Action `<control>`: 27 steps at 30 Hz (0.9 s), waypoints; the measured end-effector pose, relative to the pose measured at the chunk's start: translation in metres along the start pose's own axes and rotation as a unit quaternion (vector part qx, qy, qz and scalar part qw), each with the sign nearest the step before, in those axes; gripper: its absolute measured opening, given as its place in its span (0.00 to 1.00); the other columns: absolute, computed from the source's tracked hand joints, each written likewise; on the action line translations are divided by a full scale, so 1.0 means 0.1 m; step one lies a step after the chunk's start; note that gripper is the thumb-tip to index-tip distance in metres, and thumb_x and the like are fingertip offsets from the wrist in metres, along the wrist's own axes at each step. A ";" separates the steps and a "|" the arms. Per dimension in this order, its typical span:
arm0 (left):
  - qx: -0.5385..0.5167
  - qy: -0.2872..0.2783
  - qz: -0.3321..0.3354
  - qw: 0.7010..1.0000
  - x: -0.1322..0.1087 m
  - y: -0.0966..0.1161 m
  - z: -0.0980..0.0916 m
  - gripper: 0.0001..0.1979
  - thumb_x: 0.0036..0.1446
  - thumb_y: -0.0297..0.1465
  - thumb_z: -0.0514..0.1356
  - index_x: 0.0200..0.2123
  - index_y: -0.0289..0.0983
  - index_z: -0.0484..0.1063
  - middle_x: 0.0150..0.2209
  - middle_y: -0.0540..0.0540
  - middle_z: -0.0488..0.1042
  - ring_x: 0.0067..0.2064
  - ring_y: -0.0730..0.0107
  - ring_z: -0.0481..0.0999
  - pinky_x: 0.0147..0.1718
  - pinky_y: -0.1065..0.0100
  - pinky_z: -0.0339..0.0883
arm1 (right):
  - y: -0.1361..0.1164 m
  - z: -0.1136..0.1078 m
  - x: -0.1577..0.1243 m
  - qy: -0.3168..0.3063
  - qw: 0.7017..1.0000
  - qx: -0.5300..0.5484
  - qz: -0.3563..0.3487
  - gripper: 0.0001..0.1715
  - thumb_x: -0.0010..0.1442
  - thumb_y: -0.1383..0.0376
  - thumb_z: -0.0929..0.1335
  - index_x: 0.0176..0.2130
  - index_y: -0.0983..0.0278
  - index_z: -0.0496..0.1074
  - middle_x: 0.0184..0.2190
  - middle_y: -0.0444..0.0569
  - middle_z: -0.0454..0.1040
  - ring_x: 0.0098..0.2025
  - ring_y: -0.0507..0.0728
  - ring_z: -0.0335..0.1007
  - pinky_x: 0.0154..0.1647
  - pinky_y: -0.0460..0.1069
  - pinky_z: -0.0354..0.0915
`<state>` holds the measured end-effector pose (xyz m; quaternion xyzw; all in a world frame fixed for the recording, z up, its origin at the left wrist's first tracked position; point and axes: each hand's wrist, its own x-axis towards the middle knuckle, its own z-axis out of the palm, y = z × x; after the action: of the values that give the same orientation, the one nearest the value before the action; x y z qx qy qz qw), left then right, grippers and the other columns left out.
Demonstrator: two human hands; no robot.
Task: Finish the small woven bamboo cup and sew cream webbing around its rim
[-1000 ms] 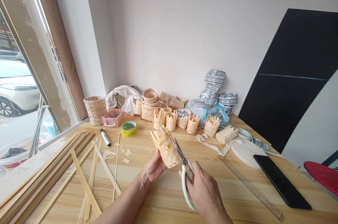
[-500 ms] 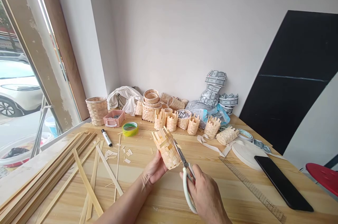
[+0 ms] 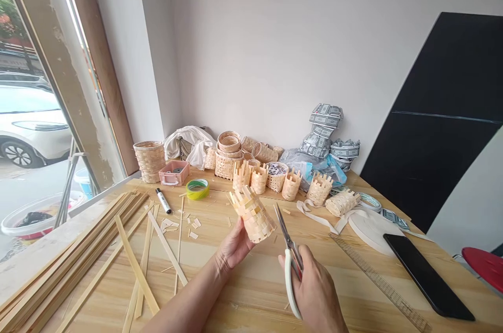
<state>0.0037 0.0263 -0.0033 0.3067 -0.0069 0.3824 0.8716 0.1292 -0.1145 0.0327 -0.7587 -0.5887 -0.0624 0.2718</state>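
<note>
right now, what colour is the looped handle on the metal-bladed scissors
The looped scissors handle is off-white, best seen in the head view.

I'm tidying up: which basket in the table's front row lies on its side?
The rightmost basket, just beyond the white roll. It lies on its side, while the others in that row stand upright.

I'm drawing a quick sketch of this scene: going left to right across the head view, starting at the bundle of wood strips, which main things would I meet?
Bundle of wood strips, marker, tape roll, woven basket in the left fingers, scissors, flat black device, red seat.
</note>
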 end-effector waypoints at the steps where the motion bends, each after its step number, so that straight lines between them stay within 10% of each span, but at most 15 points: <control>1: -0.001 0.002 0.002 1.000 0.00 0.00 0.00 0.18 0.56 0.38 0.54 0.48 0.39 0.68 0.51 0.47 0.68 0.57 0.59 0.59 0.54 0.62 0.54 | -0.01 -0.01 -0.01 -0.009 1.000 0.003 -0.004 0.15 0.59 0.53 0.57 0.28 0.60 0.56 0.19 0.41 0.68 0.21 0.54 0.66 0.21 0.45 0.54; 27: 0.023 0.071 -0.028 0.997 0.02 -0.06 0.09 0.19 0.52 0.36 0.59 0.47 0.35 0.67 0.49 0.38 0.69 0.49 0.53 0.69 0.48 0.55 0.60 | -0.13 -0.14 0.19 -0.048 0.988 -0.147 -0.007 0.05 0.57 0.63 0.61 0.35 0.61 0.62 0.30 0.46 0.72 0.32 0.58 0.70 0.27 0.48 0.55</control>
<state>0.0113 0.0189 0.0013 0.2984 0.0722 0.3790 0.8730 0.1262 -0.1026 0.0566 -0.7885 -0.5908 -0.1135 0.1280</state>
